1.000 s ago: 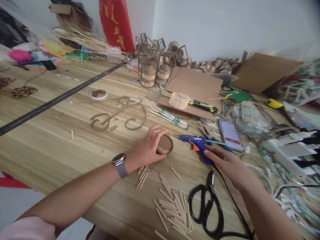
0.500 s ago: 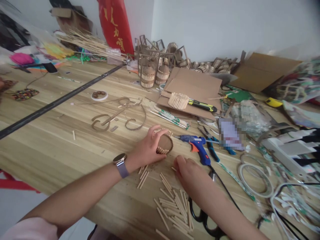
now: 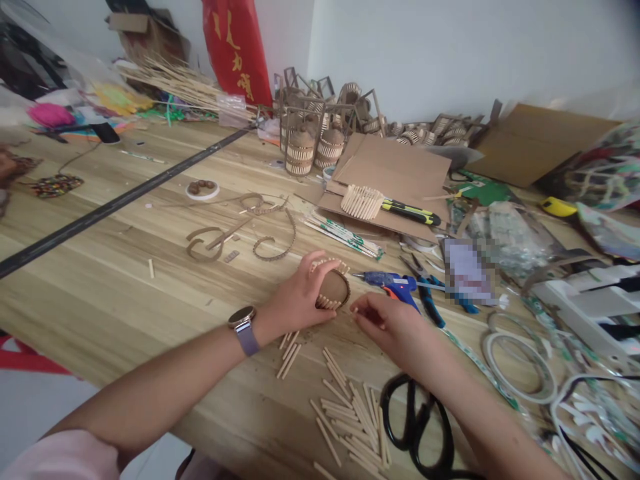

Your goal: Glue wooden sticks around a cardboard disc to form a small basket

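My left hand is curled round a small round cardboard basket edged with short wooden sticks, holding it on the wooden table. My right hand is just right of the basket, its fingers pinched on a short wooden stick close to the rim. A blue glue gun lies behind the right hand, untouched. A pile of loose wooden sticks is spread near the front edge.
Black scissors lie by the sticks at the front. Cardboard sheets, a yellow-black knife, finished stick baskets, tape rolls, pliers and cardboard strips crowd the back and right. A black bar crosses the left.
My right hand left the glue gun, dropped to the loose sticks, picked one up and moved up beside the basket. My left hand stayed on the basket.
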The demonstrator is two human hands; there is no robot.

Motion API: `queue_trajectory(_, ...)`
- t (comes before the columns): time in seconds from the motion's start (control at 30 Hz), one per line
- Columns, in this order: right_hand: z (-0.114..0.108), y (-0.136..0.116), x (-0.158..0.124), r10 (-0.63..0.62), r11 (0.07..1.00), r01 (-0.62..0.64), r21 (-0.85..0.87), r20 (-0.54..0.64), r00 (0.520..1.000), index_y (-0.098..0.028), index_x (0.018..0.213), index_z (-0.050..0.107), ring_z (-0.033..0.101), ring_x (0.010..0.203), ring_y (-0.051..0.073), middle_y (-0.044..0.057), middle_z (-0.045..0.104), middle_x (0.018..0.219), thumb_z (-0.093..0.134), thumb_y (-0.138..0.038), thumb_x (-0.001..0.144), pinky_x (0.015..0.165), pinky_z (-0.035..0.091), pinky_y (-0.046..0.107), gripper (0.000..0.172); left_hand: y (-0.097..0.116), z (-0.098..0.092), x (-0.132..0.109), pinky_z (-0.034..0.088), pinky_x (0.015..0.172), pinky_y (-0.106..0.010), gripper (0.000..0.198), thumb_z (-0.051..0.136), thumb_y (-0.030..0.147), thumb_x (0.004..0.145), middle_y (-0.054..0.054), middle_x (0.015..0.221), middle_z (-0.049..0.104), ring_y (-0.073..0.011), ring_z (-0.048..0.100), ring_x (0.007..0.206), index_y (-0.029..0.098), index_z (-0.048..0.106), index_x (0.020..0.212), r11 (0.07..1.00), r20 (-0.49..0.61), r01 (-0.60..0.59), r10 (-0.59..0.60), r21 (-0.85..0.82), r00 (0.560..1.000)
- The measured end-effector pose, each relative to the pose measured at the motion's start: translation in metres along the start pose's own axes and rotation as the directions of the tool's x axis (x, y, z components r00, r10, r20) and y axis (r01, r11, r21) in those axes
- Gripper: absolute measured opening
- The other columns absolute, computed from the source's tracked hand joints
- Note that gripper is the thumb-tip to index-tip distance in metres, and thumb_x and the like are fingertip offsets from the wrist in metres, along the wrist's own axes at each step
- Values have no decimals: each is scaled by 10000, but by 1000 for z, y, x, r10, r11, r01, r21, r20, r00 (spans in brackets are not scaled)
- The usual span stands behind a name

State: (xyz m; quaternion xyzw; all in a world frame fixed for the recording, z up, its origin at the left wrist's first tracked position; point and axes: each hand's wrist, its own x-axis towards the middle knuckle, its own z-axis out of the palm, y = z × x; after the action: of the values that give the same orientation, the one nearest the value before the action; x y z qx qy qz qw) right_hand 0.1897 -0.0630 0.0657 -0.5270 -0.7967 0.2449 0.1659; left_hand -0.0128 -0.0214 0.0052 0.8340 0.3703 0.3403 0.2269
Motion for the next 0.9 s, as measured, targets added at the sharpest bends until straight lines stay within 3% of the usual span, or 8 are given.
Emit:
queue_trajectory(0.17, 8, 1, 16, 29, 993, -31, 110, 27, 999, -203, 769, 653, 594, 573, 153, -2, 665, 637, 520, -209, 807, 524, 421, 244, 139, -1, 1, 0, 359, 1126, -584, 813, 788, 241, 738, -184, 1448, 315, -348, 321, 1409, 241, 308, 1394, 1000, -25, -28, 28, 8, 999)
queue_trajectory(0.9, 24, 11, 15, -40, 998, 42, 42, -45, 998, -197, 784, 625, 607, 606, 161, 17, 675, 703, 532, -170, 849, 559, 439, 257, 116, -3, 2, 0, 372, 1106, -608, 858, 824, 254, 710, -178, 1460, 300, -356, 386, 1365, 274, 304, 1393, 999, -24, -35, 34, -16, 999)
